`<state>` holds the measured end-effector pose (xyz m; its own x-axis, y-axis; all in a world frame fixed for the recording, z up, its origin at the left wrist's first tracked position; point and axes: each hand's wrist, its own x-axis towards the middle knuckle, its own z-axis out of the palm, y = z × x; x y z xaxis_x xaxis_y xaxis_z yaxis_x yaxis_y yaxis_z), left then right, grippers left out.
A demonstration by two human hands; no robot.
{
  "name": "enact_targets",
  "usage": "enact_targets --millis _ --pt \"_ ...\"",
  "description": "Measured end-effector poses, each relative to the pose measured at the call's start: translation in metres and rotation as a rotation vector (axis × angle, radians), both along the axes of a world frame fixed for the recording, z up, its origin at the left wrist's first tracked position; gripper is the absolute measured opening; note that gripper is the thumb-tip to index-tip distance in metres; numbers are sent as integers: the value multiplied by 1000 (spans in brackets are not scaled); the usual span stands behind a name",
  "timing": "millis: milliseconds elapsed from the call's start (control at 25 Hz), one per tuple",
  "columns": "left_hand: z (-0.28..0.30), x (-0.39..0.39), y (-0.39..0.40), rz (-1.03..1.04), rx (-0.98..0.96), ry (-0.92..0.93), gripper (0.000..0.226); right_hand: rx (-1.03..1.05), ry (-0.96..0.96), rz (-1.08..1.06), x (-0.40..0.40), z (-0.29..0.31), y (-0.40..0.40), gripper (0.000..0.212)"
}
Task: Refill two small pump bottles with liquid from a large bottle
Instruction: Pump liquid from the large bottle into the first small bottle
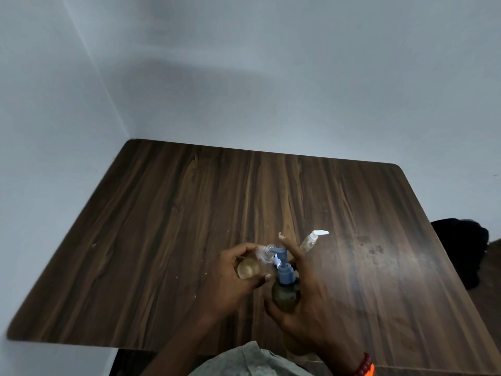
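Wooden table [168, 226]; behind both hands, apparently upright, a capped small bottle [311, 241].

Table [189, 213]: large bottle [286, 294] held above its near edge; open small bottle [250, 267] held just left of it; second small bottle [311, 240] standing behind, slightly right.
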<state>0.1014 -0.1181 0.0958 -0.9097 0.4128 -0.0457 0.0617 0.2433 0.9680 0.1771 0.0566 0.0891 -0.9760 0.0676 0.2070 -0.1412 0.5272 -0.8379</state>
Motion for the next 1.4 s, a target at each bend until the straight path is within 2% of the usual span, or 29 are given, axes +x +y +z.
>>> enact_targets --millis 80,280,400,560,640,760,800,880,960,1000,1120,1240,1400 --pt "0 -1 -2 -1 6 7 44 13 -26 31 0 1 0 88" --pt "-2 1 -1 -12 -26 5 44 59 66 -93 3 2 -5 63" --pt "-2 0 -1 -13 -24 -1 44 56 53 -96 1 3 -5 75" --pt "0 -3 -3 -15 -24 20 45 -52 -27 19 0 1 0 88" --pt "0 -2 -2 -9 -24 5 45 39 18 -34 2 1 -1 79" --pt "-1 0 0 -11 -44 2 44 31 70 -110 1 7 -6 43" --pt "-1 0 1 -21 -37 -3 43 35 93 -133 -1 9 -8 38" --pt "1 -1 0 -32 -22 -13 41 27 45 -127 -4 8 -7 47" --pt "1 -3 -1 -18 -22 -14 42 30 6 -69 -2 9 -5 74" --pt "0 -4 -1 -16 -20 -13 42 39 -6 -49 0 8 -4 79" --pt "0 -4 -1 -26 -23 -4 41 48 1 -45 4 2 -3 79" --pt "-2 -1 0 -33 -68 1 43 17 -5 -140 5 7 -5 66" --pt "2 -1 2 -41 -34 -28 42 -1 -28 -115 4 13 -2 69"
